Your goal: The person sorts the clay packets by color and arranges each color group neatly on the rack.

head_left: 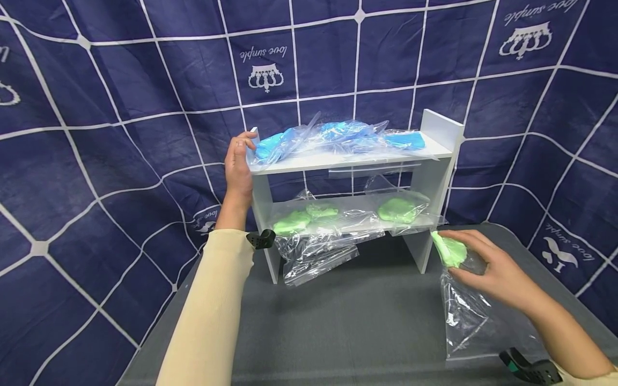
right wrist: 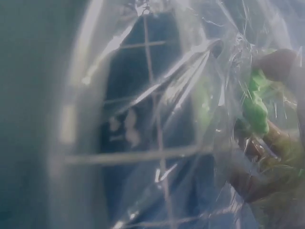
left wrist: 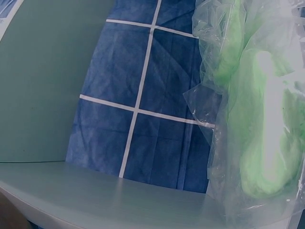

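Observation:
A small white two-tier shelf [head_left: 436, 127] stands on the dark table. My left hand [head_left: 237, 169] grips the top of its left side panel. On the right, my right hand [head_left: 499, 271] pinches a clear zip bag [head_left: 465, 327] with a soft green lump [head_left: 450, 251] inside, close to the shelf's lower right corner. The bag's loose part hangs below the fingers. In the right wrist view, clear plastic covers much of the picture, with the green lump [right wrist: 257, 112] behind it. Bagged green lumps [left wrist: 267, 143] appear at the right of the left wrist view.
Clear bags with blue contents [head_left: 345, 131] lie on the upper tier. The lower tier holds bagged green lumps [head_left: 398, 210], and some plastic [head_left: 321, 262] hangs over its front edge. A dark grey table [head_left: 347, 327] and a blue gridded cloth [head_left: 203, 69] surround the shelf.

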{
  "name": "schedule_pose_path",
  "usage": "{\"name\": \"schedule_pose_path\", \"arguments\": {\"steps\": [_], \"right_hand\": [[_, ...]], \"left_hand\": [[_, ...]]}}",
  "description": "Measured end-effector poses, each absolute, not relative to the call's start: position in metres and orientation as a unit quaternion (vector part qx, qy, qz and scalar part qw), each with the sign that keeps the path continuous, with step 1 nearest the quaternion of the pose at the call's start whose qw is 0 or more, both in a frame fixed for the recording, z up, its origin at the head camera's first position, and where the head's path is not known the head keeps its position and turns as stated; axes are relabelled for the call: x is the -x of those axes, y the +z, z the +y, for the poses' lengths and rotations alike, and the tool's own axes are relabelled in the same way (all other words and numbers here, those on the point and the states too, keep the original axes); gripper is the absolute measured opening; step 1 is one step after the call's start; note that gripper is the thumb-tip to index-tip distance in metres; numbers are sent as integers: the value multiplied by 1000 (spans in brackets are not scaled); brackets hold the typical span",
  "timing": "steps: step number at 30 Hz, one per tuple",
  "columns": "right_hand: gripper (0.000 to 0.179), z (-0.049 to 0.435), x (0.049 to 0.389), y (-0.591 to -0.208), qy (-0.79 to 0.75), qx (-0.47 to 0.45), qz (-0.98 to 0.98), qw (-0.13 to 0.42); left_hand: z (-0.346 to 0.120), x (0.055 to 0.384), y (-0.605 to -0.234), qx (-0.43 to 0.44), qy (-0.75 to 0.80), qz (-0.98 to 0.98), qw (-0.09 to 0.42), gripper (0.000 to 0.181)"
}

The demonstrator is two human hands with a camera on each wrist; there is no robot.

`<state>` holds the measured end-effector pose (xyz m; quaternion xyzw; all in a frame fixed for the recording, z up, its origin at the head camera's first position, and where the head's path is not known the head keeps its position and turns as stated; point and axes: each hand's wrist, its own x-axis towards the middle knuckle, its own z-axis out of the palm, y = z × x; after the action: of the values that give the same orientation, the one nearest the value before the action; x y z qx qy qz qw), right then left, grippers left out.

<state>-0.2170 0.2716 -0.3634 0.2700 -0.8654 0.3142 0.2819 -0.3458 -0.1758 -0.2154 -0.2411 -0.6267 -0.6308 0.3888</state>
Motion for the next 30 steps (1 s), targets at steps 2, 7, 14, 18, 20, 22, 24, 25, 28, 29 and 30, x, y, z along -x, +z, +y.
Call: {"name": "schedule_pose_path", "arguments": {"steps": [2, 7, 14, 18, 20, 22, 24, 25, 28, 29, 30], "right_hand": [[79, 263, 220, -354, 307, -277, -866, 282], [76, 245, 232, -333, 290, -299, -863, 287], [70, 221, 252, -307, 268, -308, -874, 265], [66, 208, 268, -297, 278, -318, -876, 234], [64, 201, 278, -294, 280, -315, -880, 217], [63, 194, 288, -292, 276, -310, -887, 201], [63, 188, 297, -289, 265, -304, -895, 190], [63, 184, 302, -287, 259, -301, -899, 184], [62, 176, 316, -282, 245, -292, -908, 172], [62, 174, 320, -280, 243, -290, -910, 169], [62, 172, 324, -278, 241, -287, -912, 165]], "left_hand": [[-176, 345, -215, 241, -629, -628, 390, 26], [-176, 346, -215, 238, -632, -627, 388, 26], [-183, 371, -224, 238, -631, -624, 394, 27], [-186, 382, -228, 240, -632, -620, 398, 27], [-186, 383, -229, 240, -633, -619, 398, 27], [-186, 384, -230, 238, -634, -618, 399, 26], [-187, 383, -231, 238, -633, -618, 401, 26], [-187, 383, -231, 238, -631, -619, 403, 26], [-187, 382, -231, 242, -627, -617, 409, 25], [-186, 382, -230, 244, -626, -617, 409, 25], [-186, 382, -230, 246, -628, -617, 406, 25]]}}
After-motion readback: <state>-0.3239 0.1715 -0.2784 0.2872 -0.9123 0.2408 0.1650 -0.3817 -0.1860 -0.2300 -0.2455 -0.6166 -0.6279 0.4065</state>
